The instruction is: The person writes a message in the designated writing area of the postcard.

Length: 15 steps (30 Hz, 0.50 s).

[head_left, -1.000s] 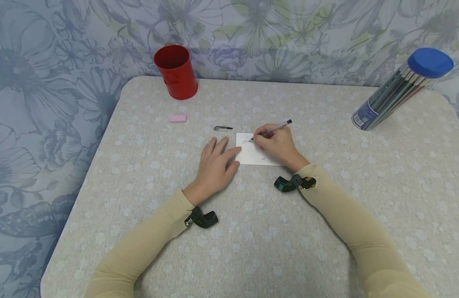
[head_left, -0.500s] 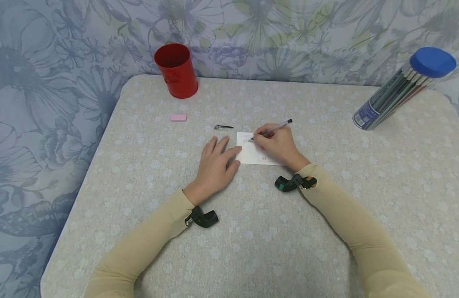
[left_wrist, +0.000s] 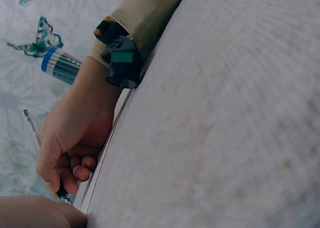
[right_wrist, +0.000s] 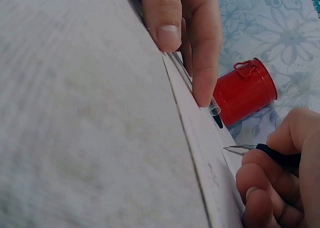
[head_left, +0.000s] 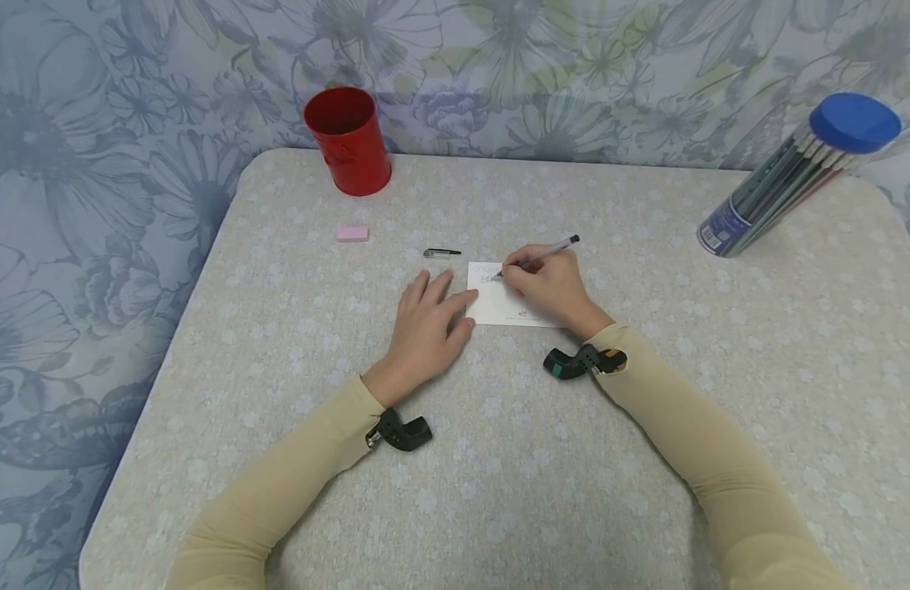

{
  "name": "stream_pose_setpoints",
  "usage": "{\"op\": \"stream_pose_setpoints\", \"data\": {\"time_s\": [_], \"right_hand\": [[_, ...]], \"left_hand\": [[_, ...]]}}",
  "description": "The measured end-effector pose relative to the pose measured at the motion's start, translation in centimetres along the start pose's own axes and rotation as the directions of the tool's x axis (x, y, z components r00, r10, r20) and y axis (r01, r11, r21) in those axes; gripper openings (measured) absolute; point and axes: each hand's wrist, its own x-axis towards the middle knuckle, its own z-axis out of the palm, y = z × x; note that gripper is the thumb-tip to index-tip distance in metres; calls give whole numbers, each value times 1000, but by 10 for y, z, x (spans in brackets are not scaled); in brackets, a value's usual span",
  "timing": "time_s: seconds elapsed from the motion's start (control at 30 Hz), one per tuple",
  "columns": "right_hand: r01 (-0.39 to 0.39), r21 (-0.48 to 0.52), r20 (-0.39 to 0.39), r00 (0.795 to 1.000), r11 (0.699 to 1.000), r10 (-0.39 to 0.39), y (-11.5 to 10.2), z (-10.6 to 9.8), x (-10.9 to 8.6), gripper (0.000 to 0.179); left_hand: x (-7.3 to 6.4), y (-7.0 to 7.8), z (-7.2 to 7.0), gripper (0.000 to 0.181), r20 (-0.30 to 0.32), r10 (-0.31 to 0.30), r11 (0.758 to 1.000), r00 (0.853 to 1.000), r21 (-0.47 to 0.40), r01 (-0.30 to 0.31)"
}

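Observation:
My right hand (head_left: 554, 285) pinches a clear-barrelled pen (head_left: 554, 250), its tip at a small line of handwriting on a white card (head_left: 492, 307). In the right wrist view the pen's metal tip (right_wrist: 240, 147) meets the card's surface or hovers very close to it. My left hand (head_left: 428, 328) lies flat with fingers spread, its index fingertip on the card's left edge and its thumb beside the lower left corner. A clear and black pen cap (head_left: 443, 254) lies just beyond the left fingers. Part of the card is hidden under my right hand.
A red metal cup (head_left: 349, 143) stands at the back left, with a pink eraser (head_left: 352, 234) in front of it. At the back right a blue-lidded tube of pencils (head_left: 787, 180) stands. A flowered wall (head_left: 455, 74) borders the table's far edge.
The handwriting on the card has grown slightly to the right at the pen tip. Both hands stay in nearly the same place, and the other things have not moved.

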Motion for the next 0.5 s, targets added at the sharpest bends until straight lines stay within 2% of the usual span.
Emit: {"op": "stream_pose_setpoints", "data": {"time_s": [0.5], "right_hand": [[2,-18,-15,1000,1000,-3,0,-1,0,14]], "left_hand": [[0,0,0,38,-6,0,1000,1000,-4,0]]}}
